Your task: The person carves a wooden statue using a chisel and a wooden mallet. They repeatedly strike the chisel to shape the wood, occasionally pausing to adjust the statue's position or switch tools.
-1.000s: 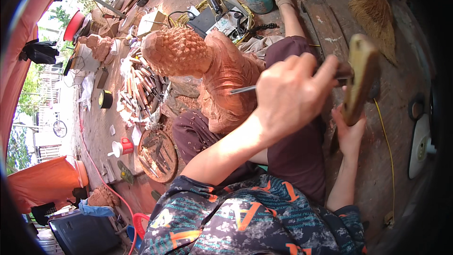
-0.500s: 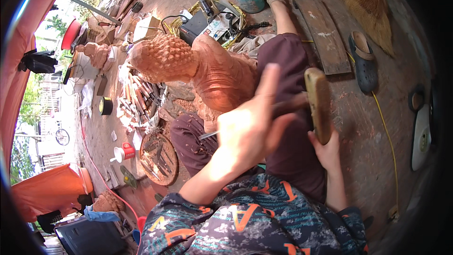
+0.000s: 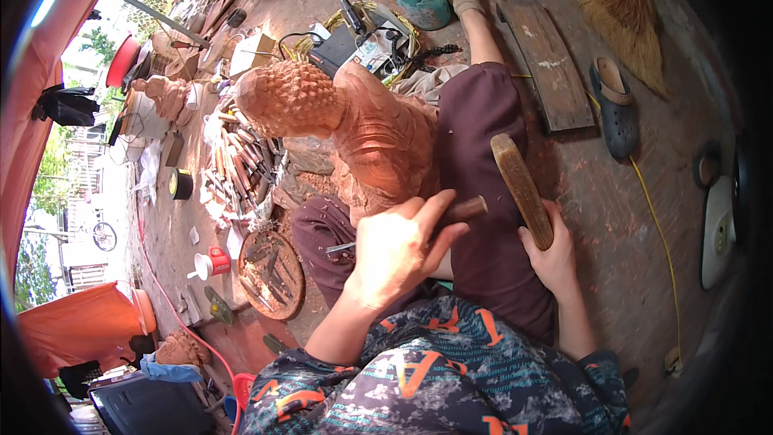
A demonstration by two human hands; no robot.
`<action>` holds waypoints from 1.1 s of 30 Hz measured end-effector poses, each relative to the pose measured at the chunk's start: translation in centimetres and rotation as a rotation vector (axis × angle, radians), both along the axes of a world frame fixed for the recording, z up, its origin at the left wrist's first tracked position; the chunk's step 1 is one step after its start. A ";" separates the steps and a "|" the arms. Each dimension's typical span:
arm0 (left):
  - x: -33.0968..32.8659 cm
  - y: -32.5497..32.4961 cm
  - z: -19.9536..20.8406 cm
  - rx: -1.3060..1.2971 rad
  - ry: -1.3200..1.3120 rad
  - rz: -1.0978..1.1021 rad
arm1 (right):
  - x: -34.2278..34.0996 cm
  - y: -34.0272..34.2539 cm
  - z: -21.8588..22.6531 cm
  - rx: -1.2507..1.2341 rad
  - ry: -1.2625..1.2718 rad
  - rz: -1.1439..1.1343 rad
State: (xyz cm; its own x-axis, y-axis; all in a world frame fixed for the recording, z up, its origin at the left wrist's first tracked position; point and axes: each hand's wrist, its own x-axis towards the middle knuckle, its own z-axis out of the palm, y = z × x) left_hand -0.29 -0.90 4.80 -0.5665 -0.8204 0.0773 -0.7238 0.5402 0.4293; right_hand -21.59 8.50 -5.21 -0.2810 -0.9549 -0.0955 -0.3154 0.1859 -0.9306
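A reddish wooden statue [image 3: 382, 145] with a head [image 3: 290, 101] of knobbly curls lies on its side between my legs, its head toward the left. My left hand [image 3: 394, 250] is closed around a chisel, just below the statue's body. The wooden chisel handle [image 3: 467, 209] sticks out toward the right, and the thin metal blade [image 3: 340, 248] shows at the left over my thigh. My right hand [image 3: 551, 254] grips the lower end of a worn wooden mallet [image 3: 523, 189], held tilted above my right leg, apart from the chisel. My left palm side is hidden.
Several carving tools [image 3: 237, 157] lie heaped at the left, above a round wooden tray [image 3: 272, 274] with more tools and shavings. A teal bucket [image 3: 424, 2] stands beyond my foot. On the right are a plank [image 3: 547, 64], a clog [image 3: 616, 109], a broom [image 3: 624, 16] and a yellow cord [image 3: 656, 209].
My left hand's raised fingers have curled down around the chisel, whose handle now points more to the right. The mallet has tilted leftward at its top. The view has shifted slightly.
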 end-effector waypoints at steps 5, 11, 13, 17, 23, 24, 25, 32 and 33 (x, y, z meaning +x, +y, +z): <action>-1.8 -0.5 0.2 -0.067 0.097 -0.227 | -0.5 0.1 -1.2 -0.017 -0.028 -0.039; -6.1 -4.7 1.2 -0.261 0.156 -0.450 | -1.9 -0.2 -2.1 0.096 -0.254 -0.117; -7.1 -6.2 1.3 -0.275 0.096 -0.443 | -2.8 -0.2 -3.0 0.158 -0.255 -0.178; -7.9 -7.3 1.3 -0.343 0.044 -0.351 | -3.7 -0.9 -3.2 0.023 -0.288 -0.245; -8.1 -7.8 1.2 -0.384 0.019 -0.277 | -5.1 -1.1 -3.3 -0.045 -0.282 -0.224; -8.1 -7.9 1.2 -0.391 0.023 -0.270 | -5.2 -1.2 -3.3 -0.058 -0.289 -0.216; -8.1 -7.9 1.2 -0.398 0.027 -0.264 | -5.2 -1.3 -3.2 -0.062 -0.313 -0.227; -8.4 -8.2 1.1 -0.403 0.089 -0.214 | -5.1 -2.5 -1.5 -0.079 -0.431 -0.270; -8.4 -8.1 1.0 -0.411 0.095 -0.207 | -5.1 -2.6 -1.4 -0.080 -0.435 -0.273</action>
State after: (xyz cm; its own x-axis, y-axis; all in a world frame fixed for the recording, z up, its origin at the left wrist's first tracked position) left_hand -8.72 -9.05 5.84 -0.6895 -0.5814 0.4320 -0.5507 0.8082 0.2089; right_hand -26.66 5.85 -6.61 -0.4719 -0.8613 -0.1885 0.1538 0.1301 -0.9795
